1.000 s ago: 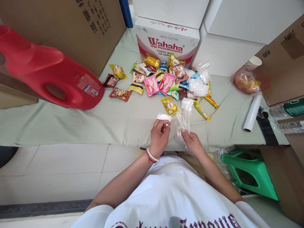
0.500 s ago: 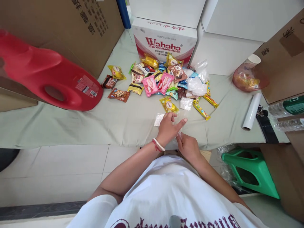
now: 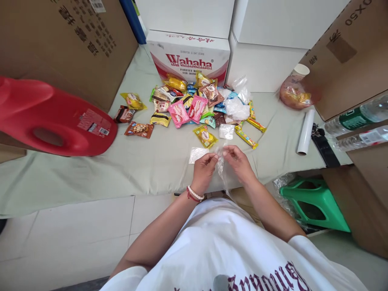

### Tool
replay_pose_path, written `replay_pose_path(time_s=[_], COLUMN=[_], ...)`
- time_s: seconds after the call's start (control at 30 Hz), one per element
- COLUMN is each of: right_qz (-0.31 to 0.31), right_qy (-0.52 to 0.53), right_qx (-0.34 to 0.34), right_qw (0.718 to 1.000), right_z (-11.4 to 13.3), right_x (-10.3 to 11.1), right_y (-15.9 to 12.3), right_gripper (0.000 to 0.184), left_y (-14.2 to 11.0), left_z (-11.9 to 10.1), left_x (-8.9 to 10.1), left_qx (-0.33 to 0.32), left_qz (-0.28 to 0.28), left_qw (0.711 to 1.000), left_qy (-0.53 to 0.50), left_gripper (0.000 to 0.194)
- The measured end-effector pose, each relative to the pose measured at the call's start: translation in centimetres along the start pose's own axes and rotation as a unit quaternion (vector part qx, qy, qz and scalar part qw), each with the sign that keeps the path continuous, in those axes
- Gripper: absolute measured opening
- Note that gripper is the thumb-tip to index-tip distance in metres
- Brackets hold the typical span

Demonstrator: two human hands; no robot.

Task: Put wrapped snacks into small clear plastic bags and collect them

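Between my two hands hangs a clear plastic bag (image 3: 221,167), crumpled and thin, over the table's front edge. My left hand (image 3: 205,167) pinches its upper part between thumb and fingers. On the other side, my right hand (image 3: 238,161) has its fingers bent and closed at the bag's top corner. Just beyond my left hand lies a flat folded plastic packet (image 3: 197,155). A second folded packet (image 3: 226,131) is further back, beside a yellow wrapped snack (image 3: 205,136). Behind these sits a heap of wrapped snacks, with two pink packs (image 3: 178,114) at its front.
A red jug (image 3: 54,117) lies at the left, near loose snacks (image 3: 139,129). Behind the heap stands a Wahaba-style white carton (image 3: 189,56). To the right are yellow candy sticks (image 3: 246,137), a white roll (image 3: 305,132), plastic bottles (image 3: 357,121) and a green stool (image 3: 315,202).
My hands have shifted from overlapping to side by side, with the clear bag now hanging between them. My right hand has risen towards the bag's top. The camera view has turned slightly right.
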State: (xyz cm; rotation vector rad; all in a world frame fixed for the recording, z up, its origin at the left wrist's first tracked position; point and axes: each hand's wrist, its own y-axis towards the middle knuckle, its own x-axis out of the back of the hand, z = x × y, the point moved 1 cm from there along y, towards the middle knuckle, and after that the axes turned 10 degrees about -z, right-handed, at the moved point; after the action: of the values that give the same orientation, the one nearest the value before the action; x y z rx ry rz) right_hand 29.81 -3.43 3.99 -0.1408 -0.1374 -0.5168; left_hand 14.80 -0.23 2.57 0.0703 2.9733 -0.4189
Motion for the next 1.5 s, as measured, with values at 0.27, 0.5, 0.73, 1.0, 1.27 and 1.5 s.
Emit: replay_pose_path(time_s=[0.27,0.5,0.73,1.0,1.27,1.5], right_qz=[-0.026,0.041,-0.071,-0.116,-0.126,-0.113], right_qy=[0.033,0.042,0.129,0.058,0.000,-0.064], right_qx=[0.043,0.004,0.016,0.004,0.003,0.049], right_qw=[0.998,0.998,0.989,0.992,0.992,0.990], right_z=[-0.2,0.1,0.8,-0.1,-1.9,-2.1], right_x=[-1.5,-1.6,-0.8,-1.4,0.2,-0.7], right_y=[-0.4,-1.0,-0.2,0.5,1.2,1.2], right_gripper=[0.034,0.035,0.037,0.035,0.033,0.036], left_y=[-0.7,-0.1,-0.5,-1.2,-1.4,-2.4], left_z=[-0.8,-1.0,-2.9,-1.8,-1.6,-0.8], left_x=[1.3,0.4,1.6,0.9,1.6,-0.5], left_qx=[0.002,0.034,0.088,0.243,0.162,0.091], left_qz=[0.023,0.035,0.088,0.175,0.209,0.179], left_qw=[0.995,0.991,0.963,0.928,0.963,0.978], left_qy=[-0.093,-0.121,-0.240,-0.222,-0.052,-0.062], left_gripper=[0.031,0.031,0.038,0.043,0.044,0.037])
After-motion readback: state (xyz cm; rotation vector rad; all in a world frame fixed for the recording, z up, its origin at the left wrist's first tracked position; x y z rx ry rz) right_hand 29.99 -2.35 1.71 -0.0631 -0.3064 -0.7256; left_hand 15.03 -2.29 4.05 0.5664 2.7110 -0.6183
